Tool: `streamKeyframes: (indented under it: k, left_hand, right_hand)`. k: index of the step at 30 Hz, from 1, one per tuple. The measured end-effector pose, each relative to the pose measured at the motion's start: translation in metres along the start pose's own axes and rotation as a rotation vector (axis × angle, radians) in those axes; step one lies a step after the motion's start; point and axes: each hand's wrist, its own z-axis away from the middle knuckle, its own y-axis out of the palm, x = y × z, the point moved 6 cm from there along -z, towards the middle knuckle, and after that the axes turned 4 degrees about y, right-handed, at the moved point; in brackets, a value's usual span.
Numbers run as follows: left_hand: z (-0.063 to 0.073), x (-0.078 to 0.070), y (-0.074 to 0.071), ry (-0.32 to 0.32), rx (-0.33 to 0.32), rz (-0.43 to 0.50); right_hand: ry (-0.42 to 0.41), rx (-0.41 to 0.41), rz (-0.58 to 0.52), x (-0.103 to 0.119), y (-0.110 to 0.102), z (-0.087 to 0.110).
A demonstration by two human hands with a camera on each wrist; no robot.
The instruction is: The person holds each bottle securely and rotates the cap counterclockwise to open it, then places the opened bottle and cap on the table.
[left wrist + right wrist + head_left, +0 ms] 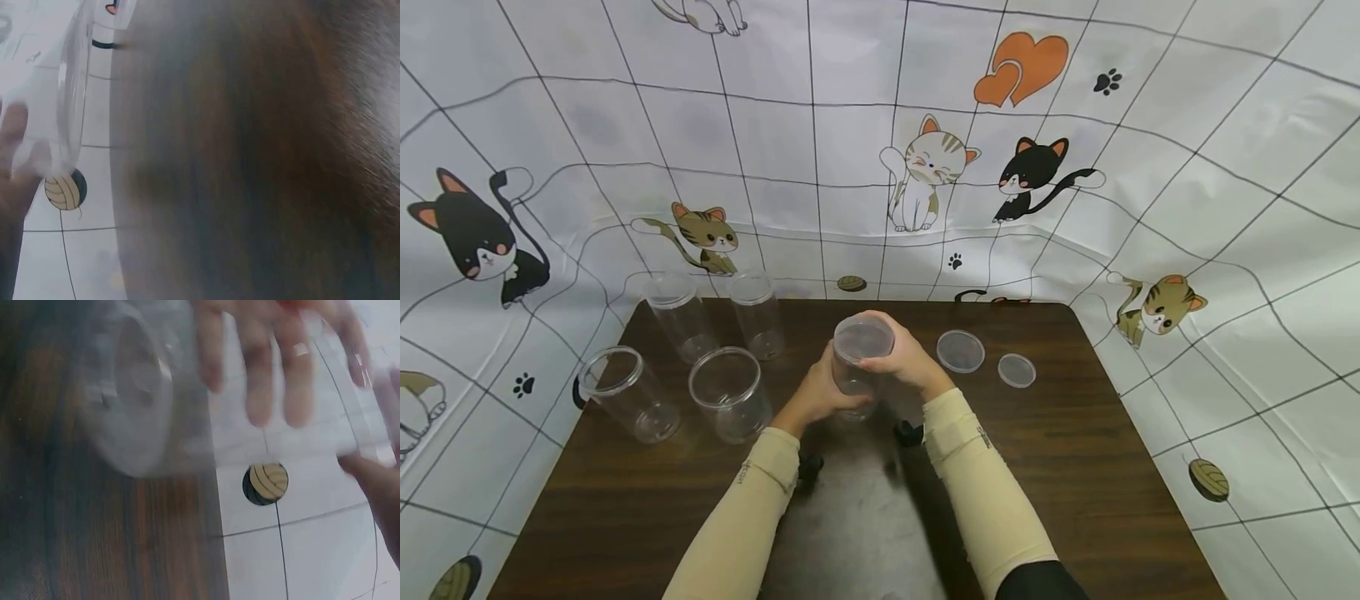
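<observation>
Both hands hold a clear plastic jar [854,382] in the middle of the head view, with a round translucent lid [863,337] over its mouth. My left hand [822,393] grips the jar's lower left side. The right hand [912,357] curls round its upper right side, thumb close beneath the lid's rim. In the right wrist view, the jar [140,394] lies blurred beside fingers. Part of the clear jar [74,81] and blurred fingers show at the left wrist view's edge. Whether the lid is fully seated cannot be told.
At the left stand several clear jars: two front ones, a wide jar [727,392] and a jar [632,396], and two behind, a jar [683,321] and a slim jar [757,317]. Right of the hands lie a larger lid [960,351] and a smaller lid [1017,370] on the wooden table [1075,483].
</observation>
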Motion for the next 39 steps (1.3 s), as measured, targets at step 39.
streamKeyframes:
  k: [39]
  left_hand:
    - [-0.002, 0.01, 0.007, -0.062, 0.033, -0.044]
  right_hand:
    - [0.119, 0.204, -0.21, -0.027, -0.008, 0.002]
